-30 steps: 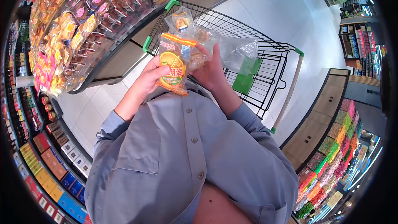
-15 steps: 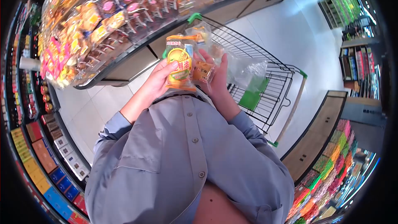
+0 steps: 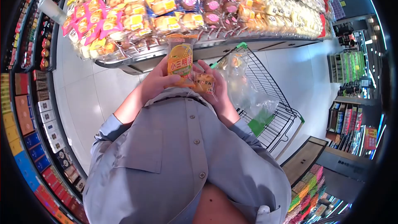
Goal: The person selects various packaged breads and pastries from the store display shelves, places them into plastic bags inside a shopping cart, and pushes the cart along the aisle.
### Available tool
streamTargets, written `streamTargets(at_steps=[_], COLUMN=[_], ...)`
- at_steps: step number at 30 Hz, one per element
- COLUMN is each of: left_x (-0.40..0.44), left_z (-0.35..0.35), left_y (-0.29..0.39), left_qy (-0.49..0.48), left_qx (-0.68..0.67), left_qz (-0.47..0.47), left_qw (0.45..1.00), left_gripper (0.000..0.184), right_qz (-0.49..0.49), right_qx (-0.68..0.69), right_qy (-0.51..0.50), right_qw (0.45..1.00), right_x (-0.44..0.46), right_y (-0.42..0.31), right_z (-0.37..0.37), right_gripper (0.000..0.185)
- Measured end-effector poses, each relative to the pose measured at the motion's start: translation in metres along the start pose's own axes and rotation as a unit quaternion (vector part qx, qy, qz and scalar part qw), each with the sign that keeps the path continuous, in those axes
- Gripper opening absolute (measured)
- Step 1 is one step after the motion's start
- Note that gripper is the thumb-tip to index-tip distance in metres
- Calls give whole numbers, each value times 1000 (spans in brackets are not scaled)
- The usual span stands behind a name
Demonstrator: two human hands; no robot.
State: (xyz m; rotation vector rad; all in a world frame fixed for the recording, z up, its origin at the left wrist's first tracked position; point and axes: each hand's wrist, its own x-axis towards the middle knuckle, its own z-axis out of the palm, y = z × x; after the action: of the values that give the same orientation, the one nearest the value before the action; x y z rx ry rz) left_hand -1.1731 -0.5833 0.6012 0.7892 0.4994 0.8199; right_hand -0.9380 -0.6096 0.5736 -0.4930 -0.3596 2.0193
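My left hand [image 3: 156,79] is closed round a packaged mini sandwich [image 3: 180,63], an orange and clear wrapper with Chinese lettering, its thumb across the lower front. The packet stands upright in front of my waist. Beside it, my right hand [image 3: 220,88] holds a small clear-wrapped pastry [image 3: 204,83] with dark print on it. The two packets are close together, and the sandwich hides part of the right fingers. To the right, a wire shopping cart [image 3: 273,79] with green corners has clear plastic bags [image 3: 238,81] in it.
A display of wrapped breads and cakes [image 3: 211,4] runs along the front. Shelves of boxed goods [image 3: 33,141] line the left side. At the lower right is a bin of colourful wrapped sweets [image 3: 306,193]. Pale tiled floor [image 3: 78,95] shows between them.
My view has turned right, so the bread display lies more level and the cart sits further right. Both hands still hold the same packets; the sandwich's front label is clearer.
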Motion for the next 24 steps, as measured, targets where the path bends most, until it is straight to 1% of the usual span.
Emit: streamTargets(at_steps=[2, 3, 5, 6, 7, 10, 11, 13, 14, 17, 18, 19, 20, 21, 22, 24], left_x=[-11, -14, -21, -24, -26, -30, -29, -25, -22, -14, -10, -6, -2, 2, 6, 13], left_z=[-9, -15, -28, -37, -44, -56, -59, -66, -70, -74, -73, -69, -65, -63, -61, -59], left_y=[17, 22, 33, 34, 36, 45, 49, 56, 61, 65, 72, 80, 87, 92, 97, 107], left_qy=[5, 5, -28, -32, -34, -64, -67, -87, -93, -116, -119, -133, -147, -148, -158, -166], left_qx=[17, 15, 41, 31, 34, 43, 46, 69, 98, 111, 115, 103, 91, 96, 101, 111], left_qz=[-17, -13, -24, -58, -54, -62, -59, -101, -131, -145, -145, -169, -193, -193, -187, -182], left_qw=[1000, 1000, 998, 997, 997, 995, 995, 989, 982, 976, 975, 971, 966, 965, 964, 963], left_gripper=[65, 65, 63, 60, 60, 58, 58, 55, 53, 52, 52, 54, 56, 56, 58, 61], right_qz=[8, 10, 28, 25, 22, 8, 5, 15, -17, -36, -48, -53, -45, -36, -54, -60], right_qx=[-62, -66, -114, -112, -115, -170, -172, -202, -218, -226, -227, -226, -237, -248, -255, -260], right_qy=[48, 48, -1, 9, 6, 46, 43, 20, 47, 63, 94, 92, 84, 75, 100, 103], right_qw=[997, 997, 993, 993, 993, 984, 984, 979, 975, 971, 968, 968, 967, 965, 960, 958], right_x=[14, 22, 39, 46, 52, 64, 66, 69, 71, 74, 74, 75, 75, 77, 77, 80], right_y=[5, 8, 13, 15, 17, 19, 17, 11, 11, 5, 3, -2, -8, -13, -12, -20], right_z=[15, 15, 6, 7, 8, 13, 16, 38, 52, 40, 49, 44, 34, 37, 47, 41], right_gripper=[58, 58, 55, 53, 53, 53, 53, 52, 51, 48, 33, 33, 25, 17, 12, 11])
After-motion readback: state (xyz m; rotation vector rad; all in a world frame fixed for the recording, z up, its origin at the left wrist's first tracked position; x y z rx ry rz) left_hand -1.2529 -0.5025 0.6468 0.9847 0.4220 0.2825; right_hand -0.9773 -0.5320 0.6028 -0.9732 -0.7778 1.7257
